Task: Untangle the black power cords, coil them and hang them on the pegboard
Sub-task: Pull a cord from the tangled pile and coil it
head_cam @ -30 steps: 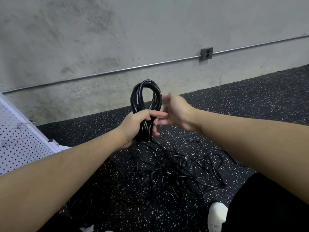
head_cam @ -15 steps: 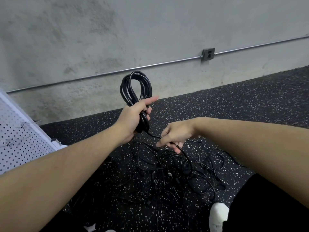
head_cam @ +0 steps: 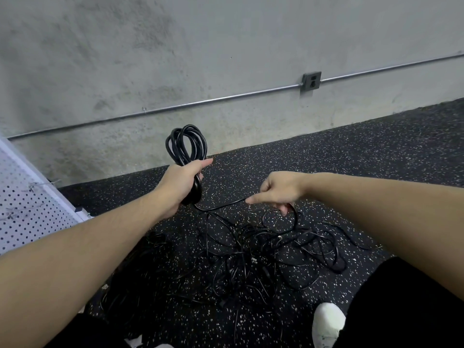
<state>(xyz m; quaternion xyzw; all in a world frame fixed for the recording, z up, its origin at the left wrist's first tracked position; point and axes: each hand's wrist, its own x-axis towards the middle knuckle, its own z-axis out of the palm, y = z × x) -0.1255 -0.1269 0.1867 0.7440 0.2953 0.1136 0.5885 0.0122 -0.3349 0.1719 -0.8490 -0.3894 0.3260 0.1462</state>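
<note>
My left hand (head_cam: 178, 183) grips a coil of black power cord (head_cam: 186, 144), its loops standing up above the fist. From the bottom of the coil a free strand (head_cam: 221, 206) runs right to my right hand (head_cam: 281, 190), which pinches it with curled fingers, index finger pointing left. Past that hand the strand drops into a tangle of black cords (head_cam: 253, 257) spread on the speckled floor between my arms. A white pegboard (head_cam: 23, 209) with metal hooks leans at the far left.
A concrete wall (head_cam: 226, 46) with a metal conduit and an outlet box (head_cam: 311, 81) runs across the back. My white shoe (head_cam: 327, 322) and black trouser leg sit at the lower right. The floor is black rubber with pale flecks.
My right hand left the coil, dropped, took the free strand and pulled it out to the right. The left hand stayed gripping the coil.
</note>
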